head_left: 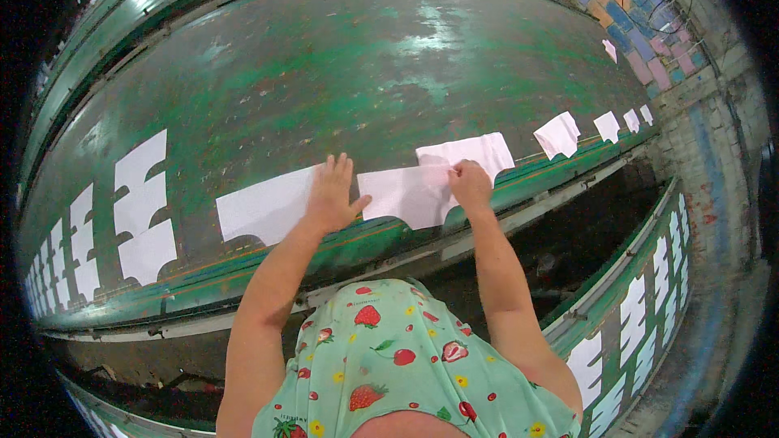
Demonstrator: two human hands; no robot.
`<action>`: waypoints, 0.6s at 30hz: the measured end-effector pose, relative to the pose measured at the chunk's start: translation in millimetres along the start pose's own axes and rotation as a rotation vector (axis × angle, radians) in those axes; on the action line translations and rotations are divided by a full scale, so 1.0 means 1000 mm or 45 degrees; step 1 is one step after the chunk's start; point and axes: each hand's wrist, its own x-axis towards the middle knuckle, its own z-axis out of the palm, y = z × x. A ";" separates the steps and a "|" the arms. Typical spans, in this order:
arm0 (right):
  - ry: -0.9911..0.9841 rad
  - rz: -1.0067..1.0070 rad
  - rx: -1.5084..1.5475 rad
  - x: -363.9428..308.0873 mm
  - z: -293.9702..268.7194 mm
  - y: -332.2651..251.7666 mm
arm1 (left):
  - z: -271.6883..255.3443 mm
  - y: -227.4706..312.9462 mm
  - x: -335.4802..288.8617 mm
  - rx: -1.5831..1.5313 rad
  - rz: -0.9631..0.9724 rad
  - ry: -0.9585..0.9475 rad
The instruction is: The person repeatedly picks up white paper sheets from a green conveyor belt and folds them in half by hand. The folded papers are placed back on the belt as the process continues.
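Observation:
Spread flat, my left hand (331, 195) presses on the right end of a white cut fabric piece (264, 204) lying on the long green table (308, 73). To its right, a second cut fabric piece (406, 197), pale pinkish white with a curved notch in its lower edge, lies close beside my left thumb. My right hand (471, 186) has its fingers pinched at that piece's right upper end. Just behind it rests a stack of similar fabric pieces (479, 150), partly covered by the held piece and my right hand.
Rows of white cut pieces (146, 211) lie along the table's left. Smaller fabric stacks (558, 135) sit along its near edge to the right. Another green table (584, 308) with white pieces stands at the lower right, across a dark gap. A coloured brick wall (625, 8) is beyond.

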 end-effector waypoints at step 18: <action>-0.052 -0.034 0.141 0.065 0.005 0.120 | 0.052 0.153 0.037 0.048 0.014 0.077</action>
